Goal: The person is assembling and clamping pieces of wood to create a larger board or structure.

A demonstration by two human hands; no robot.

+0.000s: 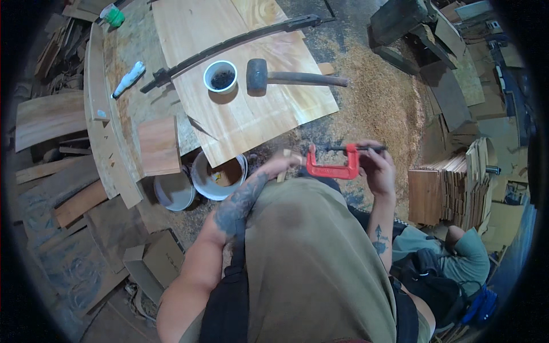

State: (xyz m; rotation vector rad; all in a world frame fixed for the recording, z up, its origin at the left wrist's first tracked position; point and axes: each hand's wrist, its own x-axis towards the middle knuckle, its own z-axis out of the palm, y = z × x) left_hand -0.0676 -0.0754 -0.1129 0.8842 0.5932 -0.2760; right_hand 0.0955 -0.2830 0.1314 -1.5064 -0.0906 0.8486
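Note:
A red C-clamp (333,170) with a dark screw is held up in front of my body, its jaws level. My right hand (378,167) is closed round the handle end of the screw. At the clamp's other end, my left hand (277,166) is slightly smeared by motion, with its fingers bent around a short pale wood strip (281,177); part of the strip is hidden by the hand. On the plywood sheet (251,128) ahead lie a mallet (257,77), a white cup (221,76) with dark bits inside, and a long dark bar clamp (229,48).
White buckets (245,171) stand below the table's near edge. Sawdust (372,86) covers the floor at right. A stack of wood panels (426,197) is to the right, and a seated person (466,260) is at lower right. Loose boards (51,120) fill the left.

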